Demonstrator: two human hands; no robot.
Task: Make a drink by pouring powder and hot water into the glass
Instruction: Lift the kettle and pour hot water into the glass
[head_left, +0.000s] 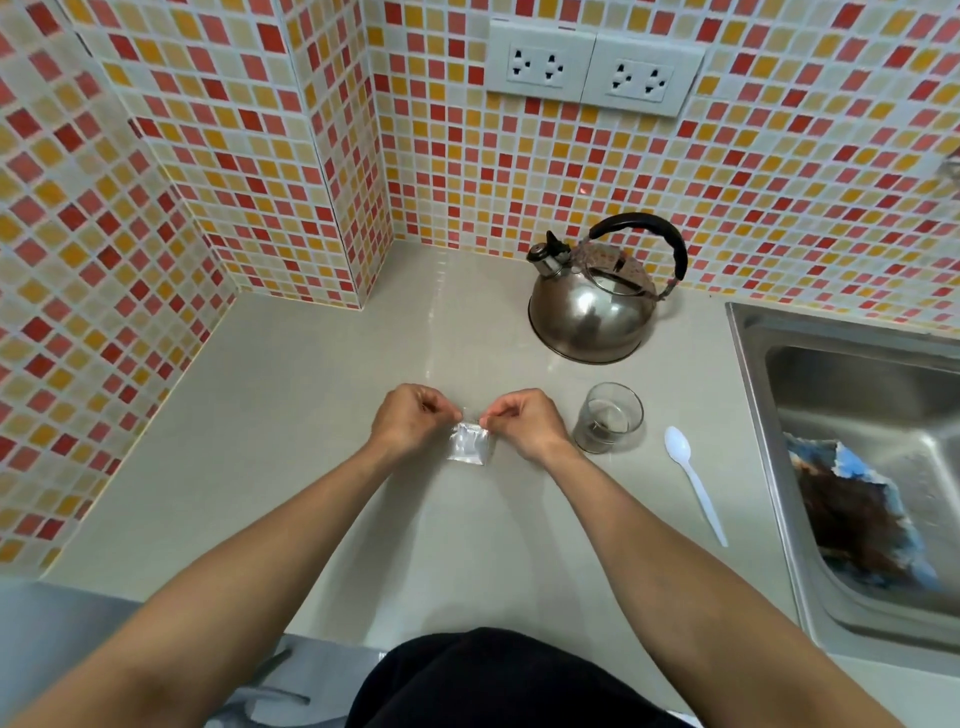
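A small silver powder sachet (469, 442) hangs between my two hands above the middle of the counter. My left hand (410, 418) pinches its top left corner and my right hand (527, 423) pinches its top right corner. A short clear glass (609, 418) stands just right of my right hand. I cannot tell whether the dark tint at its bottom is a little content. A steel kettle (595, 306) with a black handle sits behind the glass near the tiled wall. A white plastic spoon (693, 480) lies to the right of the glass.
A steel sink (769, 415) borders the counter on the right, with a blue and brown cloth (852, 514) in its basin. Tiled walls close off the left and back. Two wall sockets (592, 67) are above the kettle. The counter's front edge is by my body.
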